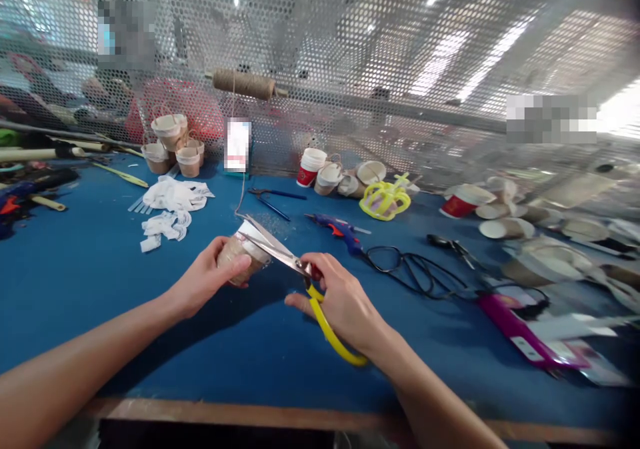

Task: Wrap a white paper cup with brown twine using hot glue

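Note:
My left hand (205,275) is closed around a paper cup (244,255) whose lower part is wrapped in brown twine and whose rim is white. The cup is tilted above the blue tabletop. In my right hand (340,295) are scissors (277,249) with yellow handles, their blades parted and lying across the cup's white rim. A strand of twine (242,195) runs from the cup up towards a spool of twine (244,84) on a rod at the mesh panel. Whether the blades touch the strand I cannot tell.
Behind the cup lie blue-handled pliers (275,199). A blue glue gun (337,227) with a black cord (415,269) is to the right, near a purple power strip (520,332). Twine-wrapped cups (187,161) and white scraps (175,195) sit at left; a yellow basket-like item (384,201) stands farther back.

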`<action>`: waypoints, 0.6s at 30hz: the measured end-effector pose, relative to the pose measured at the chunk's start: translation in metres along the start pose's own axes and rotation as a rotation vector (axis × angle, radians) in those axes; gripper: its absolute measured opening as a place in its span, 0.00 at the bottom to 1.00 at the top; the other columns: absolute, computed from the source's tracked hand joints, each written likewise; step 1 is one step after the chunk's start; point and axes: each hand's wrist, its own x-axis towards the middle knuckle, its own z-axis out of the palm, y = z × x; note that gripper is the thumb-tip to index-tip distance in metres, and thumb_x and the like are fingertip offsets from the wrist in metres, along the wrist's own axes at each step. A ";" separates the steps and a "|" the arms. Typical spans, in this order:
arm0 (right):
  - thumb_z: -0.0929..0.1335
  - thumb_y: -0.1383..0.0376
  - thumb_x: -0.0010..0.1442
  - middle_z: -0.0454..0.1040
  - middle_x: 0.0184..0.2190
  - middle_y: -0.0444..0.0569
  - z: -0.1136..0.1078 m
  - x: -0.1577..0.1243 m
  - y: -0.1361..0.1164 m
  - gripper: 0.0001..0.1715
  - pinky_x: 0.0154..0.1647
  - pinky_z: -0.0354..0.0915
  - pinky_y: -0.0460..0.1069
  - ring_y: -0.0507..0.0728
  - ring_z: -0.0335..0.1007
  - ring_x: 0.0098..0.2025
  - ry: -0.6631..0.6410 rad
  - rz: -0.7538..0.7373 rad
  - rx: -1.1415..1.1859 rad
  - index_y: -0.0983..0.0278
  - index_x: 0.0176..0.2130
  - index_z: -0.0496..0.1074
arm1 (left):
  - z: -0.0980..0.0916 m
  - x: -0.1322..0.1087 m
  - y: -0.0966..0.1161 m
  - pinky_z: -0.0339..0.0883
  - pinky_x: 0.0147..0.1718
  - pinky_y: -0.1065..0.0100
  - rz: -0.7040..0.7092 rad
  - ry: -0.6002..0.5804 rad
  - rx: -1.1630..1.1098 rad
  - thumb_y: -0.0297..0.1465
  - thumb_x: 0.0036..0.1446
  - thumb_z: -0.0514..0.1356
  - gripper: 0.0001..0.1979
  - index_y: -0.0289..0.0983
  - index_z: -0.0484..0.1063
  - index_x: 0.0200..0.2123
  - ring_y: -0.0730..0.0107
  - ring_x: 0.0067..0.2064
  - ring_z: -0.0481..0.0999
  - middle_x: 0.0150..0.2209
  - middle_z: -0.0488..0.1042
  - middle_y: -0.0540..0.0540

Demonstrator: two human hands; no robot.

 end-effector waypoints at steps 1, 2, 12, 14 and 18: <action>0.70 0.52 0.45 0.66 0.30 0.47 -0.001 0.000 -0.001 0.24 0.29 0.59 0.48 0.53 0.61 0.29 -0.002 0.007 -0.005 0.62 0.38 0.64 | 0.000 0.000 0.000 0.70 0.31 0.65 0.006 0.003 0.005 0.40 0.45 0.63 0.22 0.33 0.61 0.39 0.67 0.34 0.70 0.35 0.69 0.44; 0.70 0.52 0.45 0.66 0.30 0.47 -0.001 0.000 -0.001 0.24 0.28 0.59 0.48 0.53 0.61 0.29 -0.002 0.013 -0.009 0.62 0.38 0.64 | -0.001 0.000 0.000 0.70 0.31 0.65 0.013 0.003 0.010 0.39 0.45 0.63 0.22 0.33 0.61 0.39 0.68 0.33 0.70 0.35 0.69 0.44; 0.68 0.53 0.49 0.67 0.27 0.45 -0.001 -0.002 -0.002 0.18 0.29 0.59 0.47 0.52 0.62 0.27 0.002 0.005 -0.015 0.62 0.36 0.65 | -0.004 0.001 -0.001 0.70 0.29 0.66 0.072 0.026 0.080 0.39 0.44 0.64 0.22 0.34 0.60 0.39 0.69 0.32 0.70 0.33 0.68 0.46; 0.67 0.51 0.49 0.67 0.28 0.45 0.001 -0.004 -0.001 0.20 0.28 0.59 0.47 0.52 0.62 0.26 0.007 0.021 -0.005 0.61 0.36 0.65 | -0.004 -0.001 0.000 0.70 0.30 0.64 0.039 0.011 0.025 0.41 0.44 0.63 0.24 0.34 0.60 0.40 0.68 0.31 0.72 0.33 0.69 0.46; 0.66 0.49 0.49 0.67 0.27 0.45 0.002 -0.006 0.002 0.21 0.27 0.59 0.47 0.51 0.60 0.24 0.024 0.035 -0.009 0.61 0.37 0.66 | -0.005 -0.003 0.002 0.70 0.31 0.62 -0.044 -0.040 -0.129 0.45 0.49 0.59 0.23 0.34 0.61 0.41 0.67 0.30 0.73 0.33 0.71 0.44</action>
